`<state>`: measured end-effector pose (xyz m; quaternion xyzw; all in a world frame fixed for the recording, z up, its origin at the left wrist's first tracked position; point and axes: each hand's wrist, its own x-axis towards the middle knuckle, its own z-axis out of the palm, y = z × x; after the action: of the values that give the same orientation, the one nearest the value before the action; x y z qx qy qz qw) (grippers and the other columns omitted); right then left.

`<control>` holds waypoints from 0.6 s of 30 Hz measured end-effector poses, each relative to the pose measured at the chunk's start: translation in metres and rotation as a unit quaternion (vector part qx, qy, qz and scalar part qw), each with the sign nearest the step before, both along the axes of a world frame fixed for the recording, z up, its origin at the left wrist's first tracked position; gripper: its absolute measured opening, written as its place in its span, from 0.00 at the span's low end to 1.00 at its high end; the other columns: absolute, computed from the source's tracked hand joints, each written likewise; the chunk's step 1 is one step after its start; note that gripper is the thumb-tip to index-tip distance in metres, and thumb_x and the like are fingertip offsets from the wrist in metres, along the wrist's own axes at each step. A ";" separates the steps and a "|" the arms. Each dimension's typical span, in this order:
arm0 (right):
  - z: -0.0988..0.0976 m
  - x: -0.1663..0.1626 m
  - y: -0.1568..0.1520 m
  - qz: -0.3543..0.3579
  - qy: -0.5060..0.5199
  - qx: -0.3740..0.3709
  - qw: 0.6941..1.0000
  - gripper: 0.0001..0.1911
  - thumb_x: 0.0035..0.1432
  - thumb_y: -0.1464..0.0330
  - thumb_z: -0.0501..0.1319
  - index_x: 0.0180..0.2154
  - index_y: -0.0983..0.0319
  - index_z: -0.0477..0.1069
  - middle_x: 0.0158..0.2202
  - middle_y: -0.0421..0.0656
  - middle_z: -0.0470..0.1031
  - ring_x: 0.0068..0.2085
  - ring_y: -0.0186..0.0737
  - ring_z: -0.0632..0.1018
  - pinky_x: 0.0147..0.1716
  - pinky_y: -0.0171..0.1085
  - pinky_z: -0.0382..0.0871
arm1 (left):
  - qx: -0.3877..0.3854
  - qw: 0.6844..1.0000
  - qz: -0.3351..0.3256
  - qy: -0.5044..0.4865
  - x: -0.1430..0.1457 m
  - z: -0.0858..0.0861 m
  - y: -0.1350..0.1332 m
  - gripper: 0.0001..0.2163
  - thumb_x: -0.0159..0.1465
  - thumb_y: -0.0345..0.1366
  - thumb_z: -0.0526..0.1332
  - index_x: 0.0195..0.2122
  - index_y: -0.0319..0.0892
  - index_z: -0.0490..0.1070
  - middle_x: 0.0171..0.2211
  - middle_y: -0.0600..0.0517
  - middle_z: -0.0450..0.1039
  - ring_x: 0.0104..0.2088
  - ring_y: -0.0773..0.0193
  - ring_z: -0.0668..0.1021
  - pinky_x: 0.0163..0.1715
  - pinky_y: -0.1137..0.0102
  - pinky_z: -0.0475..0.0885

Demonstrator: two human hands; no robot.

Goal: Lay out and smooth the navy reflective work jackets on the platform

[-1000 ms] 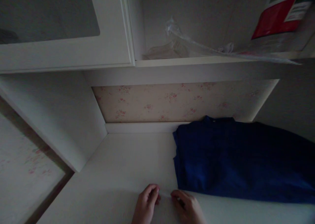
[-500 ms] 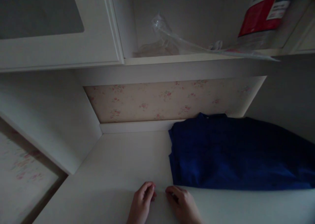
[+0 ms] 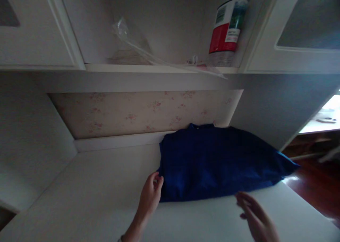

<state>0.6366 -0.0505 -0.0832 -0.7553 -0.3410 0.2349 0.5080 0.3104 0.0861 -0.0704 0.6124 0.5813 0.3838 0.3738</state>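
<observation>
A dark blue shirt (image 3: 209, 164) lies flat on the white desktop, its collar against the back and a sleeve-like part stretching right. At its left edge is my left hand (image 3: 150, 194), thumb and fingers pinched together on the cloth's border. My right hand (image 3: 256, 215) hovers just in front of the shirt's lower edge, slightly blurred. Its fingers are stretched out with a gap from the thumb, and nothing shows in them.
Above the white desktop (image 3: 87, 196) is an open shelf (image 3: 164, 69) with a clear plastic wrapper (image 3: 143, 52) hanging over its edge and a bottle with a red label (image 3: 221, 36). Side panels close in the desk. A bright surface and reddish floor (image 3: 313, 189) appear at right.
My view has turned to the right. The left hand has gone from the bare desktop to the shirt's left edge. My right hand has moved rightward along the front, and its fingers have opened.
</observation>
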 end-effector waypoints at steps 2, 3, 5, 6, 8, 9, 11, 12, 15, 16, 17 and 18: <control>0.034 0.068 0.026 -0.103 -0.129 -0.026 0.986 0.39 0.48 0.42 0.55 0.53 0.62 0.68 0.52 0.55 0.72 0.45 0.57 0.77 0.43 0.49 0.72 | 0.006 1.000 -0.007 0.017 0.015 0.001 0.019 0.26 0.61 0.51 0.54 0.52 0.34 0.68 0.45 0.39 0.76 0.44 0.54 0.79 0.49 0.62 0.70; 0.049 0.097 0.042 -0.131 -0.196 -0.039 0.971 0.40 0.49 0.44 0.53 0.55 0.65 0.67 0.57 0.58 0.67 0.52 0.59 0.73 0.48 0.50 0.69 | 0.007 1.000 -0.009 0.025 0.021 0.000 0.027 0.26 0.61 0.49 0.55 0.52 0.33 0.68 0.45 0.38 0.76 0.45 0.53 0.78 0.50 0.61 0.69; 0.069 0.140 0.073 -0.167 -0.260 -0.089 0.947 0.41 0.53 0.46 0.51 0.60 0.66 0.61 0.64 0.59 0.59 0.62 0.60 0.64 0.58 0.54 0.59 | 0.008 0.999 -0.009 0.040 0.030 -0.001 0.041 0.24 0.60 0.45 0.58 0.52 0.33 0.68 0.45 0.37 0.77 0.46 0.51 0.78 0.50 0.60 0.68; 0.075 0.155 0.086 -0.178 -0.266 -0.109 0.941 0.42 0.54 0.47 0.51 0.62 0.67 0.59 0.65 0.60 0.58 0.63 0.63 0.61 0.59 0.58 0.55 | 0.009 0.999 -0.008 0.046 0.034 -0.002 0.046 0.23 0.59 0.43 0.59 0.52 0.33 0.69 0.44 0.37 0.77 0.45 0.50 0.78 0.49 0.59 0.69; 0.078 0.173 0.105 -0.191 -0.243 -0.139 0.941 0.43 0.54 0.47 0.52 0.62 0.69 0.59 0.62 0.66 0.61 0.62 0.71 0.61 0.56 0.68 0.50 | 0.020 0.998 -0.003 0.051 0.038 0.000 0.050 0.20 0.58 0.39 0.59 0.49 0.34 0.71 0.43 0.37 0.77 0.43 0.50 0.79 0.48 0.58 0.69; 0.077 0.177 0.112 -0.190 -0.231 -0.150 0.942 0.41 0.53 0.48 0.53 0.60 0.70 0.62 0.59 0.68 0.64 0.60 0.75 0.62 0.54 0.72 0.50 | 0.031 0.998 -0.001 0.049 0.039 0.002 0.051 0.17 0.58 0.37 0.58 0.47 0.35 0.72 0.42 0.38 0.77 0.43 0.51 0.78 0.48 0.58 0.68; 0.073 0.181 0.120 -0.176 -0.214 -0.154 0.949 0.33 0.52 0.51 0.56 0.52 0.68 0.71 0.53 0.67 0.70 0.58 0.78 0.65 0.50 0.75 0.50 | 0.054 0.998 -0.001 0.038 0.038 0.009 0.051 0.14 0.58 0.35 0.57 0.43 0.38 0.74 0.42 0.41 0.77 0.42 0.53 0.78 0.49 0.59 0.68; 0.071 0.182 0.123 -0.166 -0.209 -0.147 0.952 0.28 0.52 0.53 0.56 0.47 0.65 0.74 0.52 0.65 0.72 0.57 0.77 0.65 0.50 0.75 0.50 | 0.062 0.998 -0.001 0.028 0.037 0.013 0.051 0.12 0.58 0.36 0.57 0.41 0.40 0.75 0.41 0.42 0.77 0.42 0.53 0.78 0.48 0.60 0.68; 0.073 0.180 0.122 -0.147 -0.203 -0.102 0.963 0.23 0.54 0.54 0.54 0.42 0.61 0.77 0.53 0.59 0.72 0.59 0.73 0.64 0.54 0.73 0.47 | 0.060 0.998 -0.003 -0.014 0.023 0.033 0.053 0.12 0.56 0.40 0.58 0.38 0.42 0.75 0.36 0.46 0.78 0.37 0.55 0.79 0.44 0.61 0.70; 0.076 0.178 0.118 -0.143 -0.199 -0.081 0.966 0.25 0.54 0.53 0.54 0.44 0.61 0.76 0.55 0.57 0.71 0.60 0.71 0.63 0.56 0.71 0.47 | 0.057 0.998 -0.002 -0.033 0.014 0.041 0.053 0.13 0.56 0.42 0.59 0.38 0.42 0.74 0.35 0.47 0.78 0.37 0.55 0.79 0.42 0.62 0.71; 0.079 0.174 0.110 -0.136 -0.193 -0.056 0.970 0.28 0.53 0.51 0.53 0.47 0.62 0.75 0.57 0.57 0.69 0.60 0.70 0.64 0.58 0.68 0.49 | 0.054 0.997 0.000 -0.053 0.004 0.049 0.053 0.14 0.56 0.45 0.60 0.39 0.42 0.73 0.35 0.48 0.77 0.37 0.56 0.79 0.41 0.63 0.71; 0.081 0.170 0.099 -0.122 -0.184 -0.028 0.975 0.31 0.52 0.49 0.54 0.49 0.62 0.74 0.58 0.55 0.68 0.60 0.67 0.65 0.59 0.63 0.53 | 0.053 0.996 0.000 -0.072 -0.010 0.056 0.051 0.16 0.57 0.47 0.60 0.40 0.43 0.73 0.35 0.49 0.77 0.38 0.56 0.79 0.40 0.64 0.72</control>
<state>0.8063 0.0489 -0.0023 -0.8357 -0.3268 0.0379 0.4398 0.3006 0.1367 -0.0141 0.6024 0.5316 0.4570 0.3817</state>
